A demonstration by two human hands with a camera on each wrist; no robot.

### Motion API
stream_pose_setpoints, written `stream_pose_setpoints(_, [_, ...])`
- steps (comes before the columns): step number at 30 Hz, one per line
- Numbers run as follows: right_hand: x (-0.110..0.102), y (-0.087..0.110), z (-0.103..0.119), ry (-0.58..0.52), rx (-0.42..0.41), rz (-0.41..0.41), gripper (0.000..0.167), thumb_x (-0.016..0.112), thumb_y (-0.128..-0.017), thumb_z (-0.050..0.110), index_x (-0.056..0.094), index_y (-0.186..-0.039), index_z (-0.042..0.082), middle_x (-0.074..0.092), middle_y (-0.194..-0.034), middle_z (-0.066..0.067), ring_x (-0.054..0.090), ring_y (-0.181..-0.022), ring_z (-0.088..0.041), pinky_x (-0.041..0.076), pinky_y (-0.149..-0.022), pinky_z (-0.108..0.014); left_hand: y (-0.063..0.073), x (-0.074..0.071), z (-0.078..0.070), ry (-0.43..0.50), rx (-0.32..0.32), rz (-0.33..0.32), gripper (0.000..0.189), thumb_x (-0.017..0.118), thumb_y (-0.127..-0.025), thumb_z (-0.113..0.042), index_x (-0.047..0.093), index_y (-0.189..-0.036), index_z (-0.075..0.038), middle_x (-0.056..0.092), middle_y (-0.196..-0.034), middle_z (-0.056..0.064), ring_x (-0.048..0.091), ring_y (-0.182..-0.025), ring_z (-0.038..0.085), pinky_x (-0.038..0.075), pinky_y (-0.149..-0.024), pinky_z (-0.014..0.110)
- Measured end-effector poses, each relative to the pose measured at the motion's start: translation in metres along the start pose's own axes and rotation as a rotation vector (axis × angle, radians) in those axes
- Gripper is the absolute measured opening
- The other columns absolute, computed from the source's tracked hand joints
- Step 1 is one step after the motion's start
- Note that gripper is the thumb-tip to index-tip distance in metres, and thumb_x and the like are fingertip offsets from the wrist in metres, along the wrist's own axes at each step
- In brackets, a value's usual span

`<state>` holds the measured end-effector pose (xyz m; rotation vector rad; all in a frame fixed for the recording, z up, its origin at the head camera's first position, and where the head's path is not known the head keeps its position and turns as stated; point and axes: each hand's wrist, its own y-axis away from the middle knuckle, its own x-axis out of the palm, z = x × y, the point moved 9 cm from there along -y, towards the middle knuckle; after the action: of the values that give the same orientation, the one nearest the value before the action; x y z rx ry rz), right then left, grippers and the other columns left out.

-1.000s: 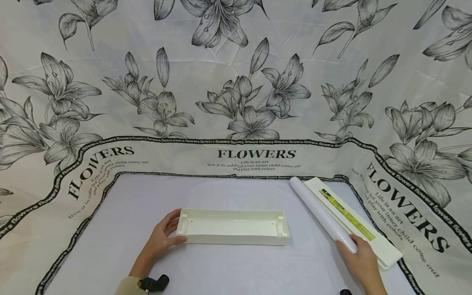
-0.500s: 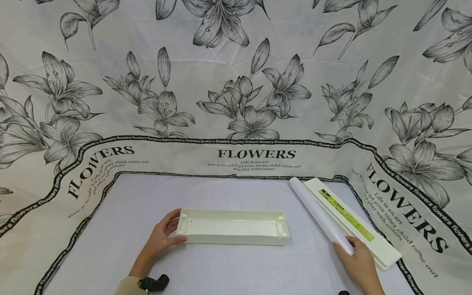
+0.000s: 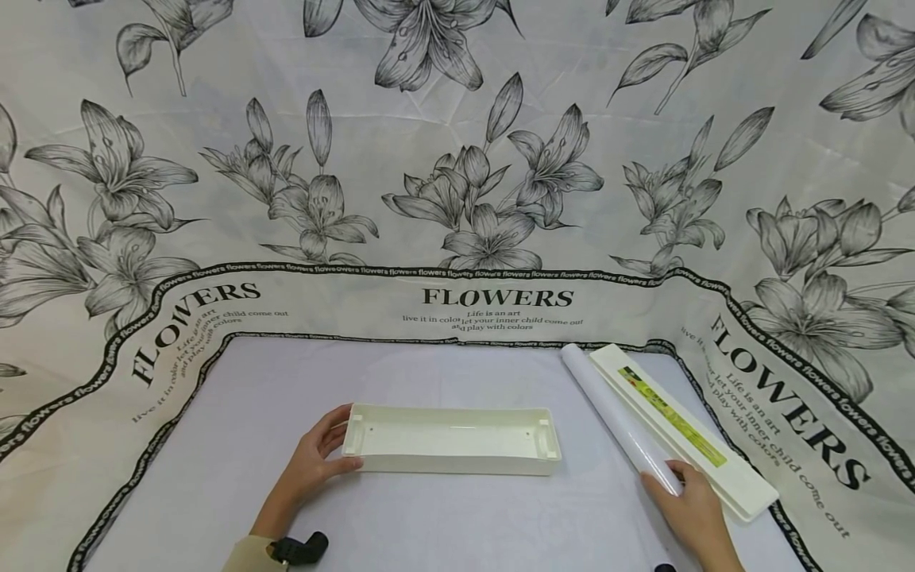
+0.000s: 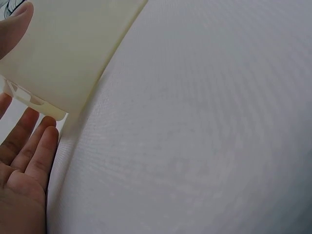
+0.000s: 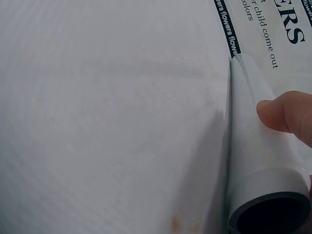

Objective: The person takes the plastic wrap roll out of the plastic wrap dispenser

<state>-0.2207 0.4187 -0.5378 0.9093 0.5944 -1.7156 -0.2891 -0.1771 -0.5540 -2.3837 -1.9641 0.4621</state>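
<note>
The white tabletop (image 3: 465, 524) is edged at the back and sides by the printed "FLOWERS" border (image 3: 493, 298); white surface lies in front of the open cream plastic box (image 3: 450, 437), behind it, and across the gap between its right end and the white roll (image 3: 619, 415); the roll's far end reaches the rear border, and the cream lid (image 3: 739, 481) with a yellow-green label (image 3: 672, 415) lies just to its right, its near end at the right-hand border; whether roll and lid touch, I cannot tell.

The left hand (image 3: 314, 457) holds the box's left end, thumb on the front wall, index finger at the rear corner; in the left wrist view the other fingers (image 4: 45, 151) lie nearly straight, three side by side with their tips by the box's end; the right hand (image 3: 693, 504) grips the roll near its near end, thumb (image 5: 280, 114) along the left side, fingers mostly hidden on the other side.

The box stands mid-table, long axis running left to right, open side up; the roll slants from far left to near right, its dark hollow end facing the person; the lid lies roughly parallel to it.
</note>
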Motion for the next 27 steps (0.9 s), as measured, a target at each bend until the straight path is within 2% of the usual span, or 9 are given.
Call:
stream_pose_setpoints(10, [0.0033,-0.0021,-0.0034,0.004,0.029,0.048,0.078,0.066,-0.098,0.044,0.041,-0.140,-0.017,0.048,-0.138,-0.042,0.052,-0.123,-0.051,0.045,-0.104,-0.065,-0.0003,0.0003,0.0023,-0.001,-0.013,-0.002,0.093,0.088,-0.078,-0.008,0.038,-0.156,-0.002,0.043,-0.157,0.026,0.049,-0.137,0.047,0.045,-0.105,0.011])
stream_pose_setpoints(27, [0.0018,-0.0012,0.0000,0.010,0.002,0.032,0.076,0.067,-0.098,0.039,0.041,-0.141,-0.018,0.047,-0.140,-0.043,0.049,-0.128,-0.054,0.042,-0.107,-0.066,-0.0003,-0.0005,0.0021,0.013,0.002,0.003,0.092,0.088,-0.078,-0.007,0.039,-0.156,-0.004,0.043,-0.157,0.025,0.048,-0.137,0.048,0.045,-0.105,0.010])
